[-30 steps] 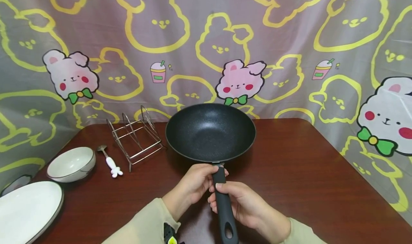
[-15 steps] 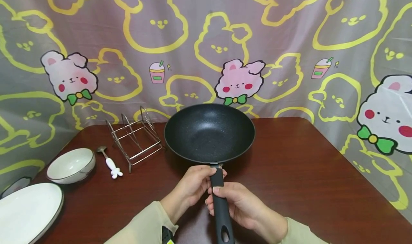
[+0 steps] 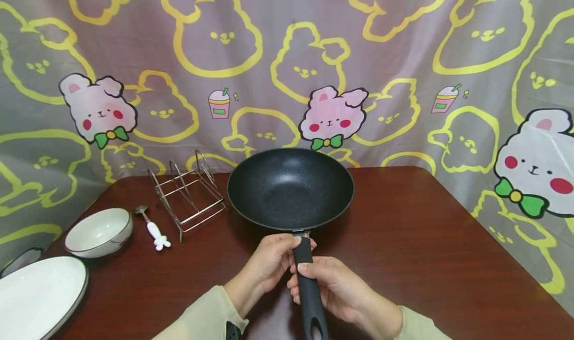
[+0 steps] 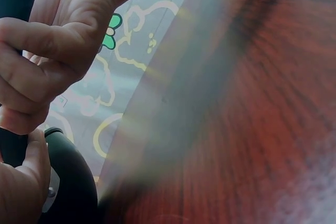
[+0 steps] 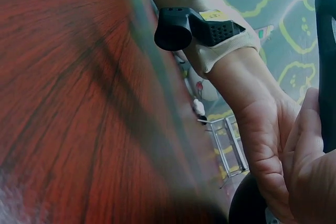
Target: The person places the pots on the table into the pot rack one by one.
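A black wok (image 3: pixel 290 190) with a long black handle (image 3: pixel 308 290) is held before me, its dark speckled inside tilted toward the head view. My left hand (image 3: pixel 269 260) grips the handle close to the pan, thumb on top. Just behind it my right hand (image 3: pixel 343 290) grips the handle's middle, also thumb on top. In the left wrist view, the right hand's curled fingers (image 4: pixel 44 45) wrap the handle from below, with the wok's outer side (image 4: pixel 71 182) beneath. The right wrist view shows both hands close together. Whether the wok's base touches the table is hidden.
On the brown table (image 3: pixel 403 240), a wire rack (image 3: pixel 190 195) stands left of the wok. Further left are a spoon with a white handle (image 3: pixel 154 230), a white bowl (image 3: pixel 99 233) and a white plate (image 3: pixel 40 295). A patterned curtain (image 3: pixel 385 46) hangs along the table's back.
The wok and both hands have drifted very slightly left. Both grips look the same. The head view itself has shifted a little.
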A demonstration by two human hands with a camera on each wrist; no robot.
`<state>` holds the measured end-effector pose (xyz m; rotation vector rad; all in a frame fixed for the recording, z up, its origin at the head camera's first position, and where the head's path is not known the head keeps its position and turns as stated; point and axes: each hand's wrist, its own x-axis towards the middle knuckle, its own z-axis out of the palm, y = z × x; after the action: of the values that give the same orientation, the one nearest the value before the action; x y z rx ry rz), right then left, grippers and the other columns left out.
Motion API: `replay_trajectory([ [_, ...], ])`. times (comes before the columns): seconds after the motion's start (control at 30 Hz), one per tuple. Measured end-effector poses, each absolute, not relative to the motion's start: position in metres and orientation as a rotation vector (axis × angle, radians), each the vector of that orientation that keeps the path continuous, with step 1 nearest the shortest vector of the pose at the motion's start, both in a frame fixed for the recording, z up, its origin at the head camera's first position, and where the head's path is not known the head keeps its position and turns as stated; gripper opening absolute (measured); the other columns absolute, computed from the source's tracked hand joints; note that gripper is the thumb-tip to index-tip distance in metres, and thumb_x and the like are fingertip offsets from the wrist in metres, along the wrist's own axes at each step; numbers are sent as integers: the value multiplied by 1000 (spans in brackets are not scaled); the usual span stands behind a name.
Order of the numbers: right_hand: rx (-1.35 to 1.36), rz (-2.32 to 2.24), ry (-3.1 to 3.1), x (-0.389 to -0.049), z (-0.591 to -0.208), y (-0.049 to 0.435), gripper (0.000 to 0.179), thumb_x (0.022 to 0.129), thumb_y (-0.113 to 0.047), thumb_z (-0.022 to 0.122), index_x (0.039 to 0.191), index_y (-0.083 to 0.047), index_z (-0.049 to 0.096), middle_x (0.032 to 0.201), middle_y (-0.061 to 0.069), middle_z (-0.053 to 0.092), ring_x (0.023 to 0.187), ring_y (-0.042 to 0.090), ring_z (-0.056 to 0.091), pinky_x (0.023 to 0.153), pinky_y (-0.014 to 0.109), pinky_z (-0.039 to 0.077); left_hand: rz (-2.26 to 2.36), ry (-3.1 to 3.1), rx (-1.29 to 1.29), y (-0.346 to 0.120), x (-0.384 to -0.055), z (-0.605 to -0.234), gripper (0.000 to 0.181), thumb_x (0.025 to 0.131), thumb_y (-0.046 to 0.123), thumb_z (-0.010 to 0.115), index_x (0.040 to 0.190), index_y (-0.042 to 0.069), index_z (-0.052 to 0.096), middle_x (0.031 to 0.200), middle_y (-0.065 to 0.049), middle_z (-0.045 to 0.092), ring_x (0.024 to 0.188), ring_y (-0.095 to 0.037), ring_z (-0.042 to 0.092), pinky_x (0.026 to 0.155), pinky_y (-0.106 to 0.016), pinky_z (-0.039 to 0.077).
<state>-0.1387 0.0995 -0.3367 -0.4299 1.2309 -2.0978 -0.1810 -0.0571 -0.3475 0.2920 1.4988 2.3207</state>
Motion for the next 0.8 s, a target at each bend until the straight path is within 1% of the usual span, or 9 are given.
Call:
replay_trajectory([
  [0.3, -466, -2082, 1198, -139, -336, 101, 12, 93, -10, 46, 102, -2, 49, 81, -1, 67, 73, 7, 66, 74, 24, 54, 2343, 1503, 341, -57, -179, -348, 19, 87, 2, 49, 89, -6, 67, 84, -4, 69, 71, -11, 64, 62, -19, 48],
  [0.53, -482, -2085, 1218, -138, -334, 101, 13, 93, -9, 46, 103, -2, 48, 82, 0, 67, 74, 7, 66, 73, 25, 54, 2350, 1514, 361, -57, -179, -345, 22, 89, 4, 50, 97, -12, 63, 87, -5, 68, 78, -13, 65, 68, -20, 50],
  [0.7, -484, -2089, 1271, -139, -331, 101, 16, 91, -10, 47, 104, 0, 48, 82, 0, 67, 73, 8, 66, 73, 25, 55, 2381, 1508, 367, -56, -179, -342, 22, 90, 4, 50, 97, -11, 63, 88, -5, 68, 82, -15, 65, 71, -20, 51],
  [0.8, -499, -2090, 1299, -139, -331, 100, 17, 91, -9, 48, 104, 0, 48, 82, 0, 67, 73, 8, 66, 72, 26, 55, 2396, 1506, 387, -56, -180, -342, 20, 90, 4, 49, 95, -7, 65, 88, -5, 68, 82, -15, 65, 68, -20, 50],
])
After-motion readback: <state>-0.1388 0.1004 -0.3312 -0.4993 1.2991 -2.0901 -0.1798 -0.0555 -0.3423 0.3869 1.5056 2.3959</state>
